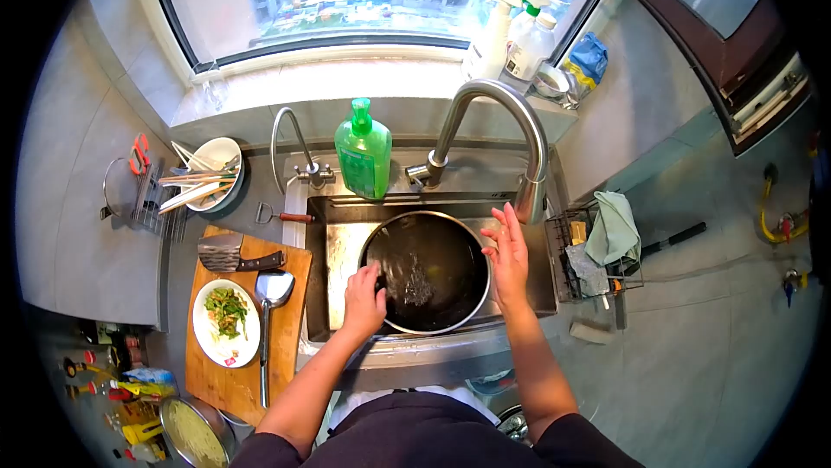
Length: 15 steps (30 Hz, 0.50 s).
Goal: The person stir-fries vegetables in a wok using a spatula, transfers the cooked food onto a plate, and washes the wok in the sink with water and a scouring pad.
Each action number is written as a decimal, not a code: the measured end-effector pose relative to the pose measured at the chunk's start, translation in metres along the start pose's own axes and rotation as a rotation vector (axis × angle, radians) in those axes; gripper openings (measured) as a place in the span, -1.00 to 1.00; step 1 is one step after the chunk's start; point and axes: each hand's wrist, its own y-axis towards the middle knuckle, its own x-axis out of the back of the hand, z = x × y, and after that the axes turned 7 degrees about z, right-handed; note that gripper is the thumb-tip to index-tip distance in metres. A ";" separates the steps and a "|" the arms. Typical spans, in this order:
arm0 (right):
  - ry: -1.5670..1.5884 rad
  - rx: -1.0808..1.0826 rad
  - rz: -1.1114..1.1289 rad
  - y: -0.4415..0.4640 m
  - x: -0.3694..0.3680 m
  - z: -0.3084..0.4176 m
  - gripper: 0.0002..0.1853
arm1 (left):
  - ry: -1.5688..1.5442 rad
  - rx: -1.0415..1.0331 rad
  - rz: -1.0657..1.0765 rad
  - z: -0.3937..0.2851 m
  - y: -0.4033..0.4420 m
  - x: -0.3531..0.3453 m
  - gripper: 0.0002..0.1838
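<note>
A round dark pan (450, 269) with water in it sits in the steel sink (338, 225). The water's surface is disturbed near the middle left. My left hand (364, 299) is at the pan's left rim, its fingers curled; whether they grip the rim is hard to tell. Beside the right rim, my right hand (509, 256) is raised with fingers spread and holds nothing. The curved faucet (493, 91) arches above the sink's back right, its spout end close to my right hand. A green soap bottle (363, 156) stands behind the sink.
Left of the sink, a wooden board (290, 295) carries a cleaver (221, 253), a spatula (274, 288) and a plate of food (202, 329). Behind it is a bowl with chopsticks (227, 200). A wire rack with a green cloth (613, 227) hangs at the right. Spray bottles (489, 39) stand on the sill.
</note>
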 end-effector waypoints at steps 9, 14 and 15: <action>-1.091 -0.162 0.950 -0.019 0.011 -0.155 -0.50 | 0.238 0.301 0.000 0.007 -0.081 -0.008 -0.43; -1.516 -0.158 1.359 0.020 0.012 -0.198 -0.54 | 0.336 0.328 0.045 0.004 -0.092 -0.007 -0.52; -1.538 -0.136 1.397 0.026 0.020 -0.202 -0.54 | 0.353 0.340 0.060 0.004 -0.095 -0.008 -0.52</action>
